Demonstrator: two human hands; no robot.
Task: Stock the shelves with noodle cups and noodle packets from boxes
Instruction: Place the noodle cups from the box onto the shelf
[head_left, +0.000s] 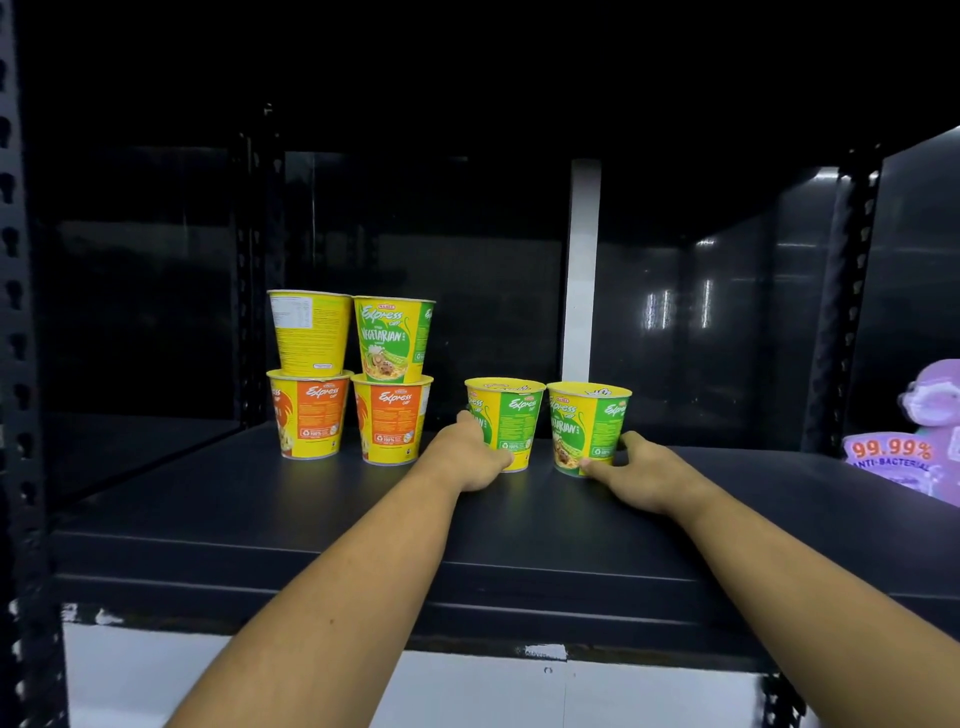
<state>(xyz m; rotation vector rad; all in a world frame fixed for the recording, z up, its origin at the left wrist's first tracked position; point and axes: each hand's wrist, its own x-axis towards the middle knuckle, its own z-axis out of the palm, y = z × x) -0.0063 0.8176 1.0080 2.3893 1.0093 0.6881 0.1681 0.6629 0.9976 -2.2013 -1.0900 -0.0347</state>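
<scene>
Dark metal shelf (311, 525) spans mid-frame; just right of centre, left hand (470, 457) curls round one green noodle cup (514, 415), right hand (641, 467) grips the neighbouring green cup (592, 423), both standing upright; four stacked cups (384, 400) centre-left

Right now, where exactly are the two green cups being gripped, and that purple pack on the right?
left green cup (519, 421): head view, on its green side panel.
right green cup (608, 426): head view, on its green side panel.
purple pack (891, 449): head view, on its orange 99.99% print.
</scene>
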